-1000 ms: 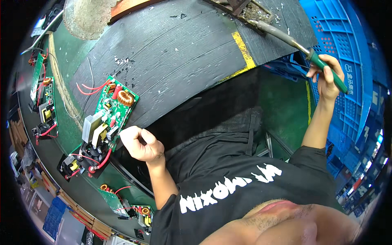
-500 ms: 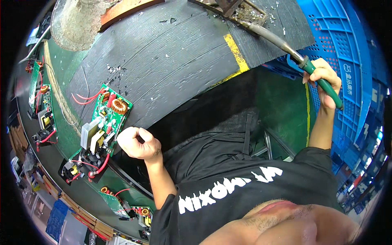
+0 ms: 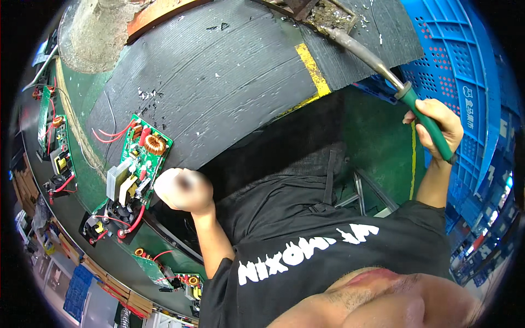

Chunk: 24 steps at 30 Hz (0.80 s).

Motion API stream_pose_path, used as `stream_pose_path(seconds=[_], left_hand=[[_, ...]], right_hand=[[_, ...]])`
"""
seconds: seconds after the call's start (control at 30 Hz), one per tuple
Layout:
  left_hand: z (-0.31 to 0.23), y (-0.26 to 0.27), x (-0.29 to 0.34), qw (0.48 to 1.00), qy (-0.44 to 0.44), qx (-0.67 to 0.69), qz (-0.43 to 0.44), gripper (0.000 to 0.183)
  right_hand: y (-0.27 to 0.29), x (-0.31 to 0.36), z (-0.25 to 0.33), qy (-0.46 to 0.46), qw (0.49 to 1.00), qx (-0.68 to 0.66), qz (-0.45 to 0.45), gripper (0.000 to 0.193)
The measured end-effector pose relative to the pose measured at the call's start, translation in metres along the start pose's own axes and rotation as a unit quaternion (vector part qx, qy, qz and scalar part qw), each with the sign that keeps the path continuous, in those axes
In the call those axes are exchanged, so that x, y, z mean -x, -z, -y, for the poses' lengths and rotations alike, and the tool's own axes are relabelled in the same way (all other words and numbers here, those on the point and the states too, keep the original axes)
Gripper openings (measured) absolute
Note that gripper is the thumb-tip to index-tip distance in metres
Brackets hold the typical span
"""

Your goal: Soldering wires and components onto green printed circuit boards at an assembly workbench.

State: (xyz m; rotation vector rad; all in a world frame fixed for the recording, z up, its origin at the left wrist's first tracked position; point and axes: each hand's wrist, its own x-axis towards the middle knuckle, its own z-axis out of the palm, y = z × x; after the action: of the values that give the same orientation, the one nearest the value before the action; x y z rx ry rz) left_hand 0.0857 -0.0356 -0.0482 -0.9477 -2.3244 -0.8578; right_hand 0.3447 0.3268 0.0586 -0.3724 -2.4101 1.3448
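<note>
Right hand (image 3: 437,128), fingers wrapped around a green-handled soldering iron (image 3: 383,68), upper right beside a blue crate (image 3: 465,65). Left hand (image 3: 183,188), fingers curled shut, touches a green circuit board (image 3: 136,164) on the dark worktop (image 3: 219,82), centre left.

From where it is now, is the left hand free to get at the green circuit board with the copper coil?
Probably yes: the left hand sits closed right beside the circuit board on the black mat, nothing between them. The right hand grips the soldering iron far off.

The right hand (image 3: 437,123) is wrapped around the green handle of a soldering iron (image 3: 383,71). The left hand (image 3: 183,190), fisted, sits just beside a green circuit board (image 3: 136,164) on the dark mat (image 3: 229,82).
</note>
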Motion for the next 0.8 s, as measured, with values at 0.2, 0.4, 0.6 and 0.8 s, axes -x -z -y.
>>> stream_pose_path(seconds=[0.2, 0.4, 0.6, 0.8], left_hand=[[0.001, 0.001, 0.001, 1.000, -0.002, -0.021, 0.000, 0.006], [0.002, 0.002, 0.001, 0.999, -0.010, -0.030, -0.002, 0.006], [0.003, 0.000, 0.004, 1.000, -0.001, -0.027, -0.002, 0.011], [0.005, 0.004, 0.003, 1.000, -0.018, -0.019, -0.003, 0.007]], right_hand=[[0.005, -0.024, 0.022, 0.082, 0.979, 0.137, 0.128, 0.026], [0.007, -0.047, 0.046, 0.115, 0.948, 0.219, 0.200, 0.025], [-0.001, -0.057, 0.079, 0.172, 0.862, 0.372, 0.299, 0.040], [-0.002, -0.049, 0.102, 0.166, 0.845, 0.398, 0.315, 0.040]])
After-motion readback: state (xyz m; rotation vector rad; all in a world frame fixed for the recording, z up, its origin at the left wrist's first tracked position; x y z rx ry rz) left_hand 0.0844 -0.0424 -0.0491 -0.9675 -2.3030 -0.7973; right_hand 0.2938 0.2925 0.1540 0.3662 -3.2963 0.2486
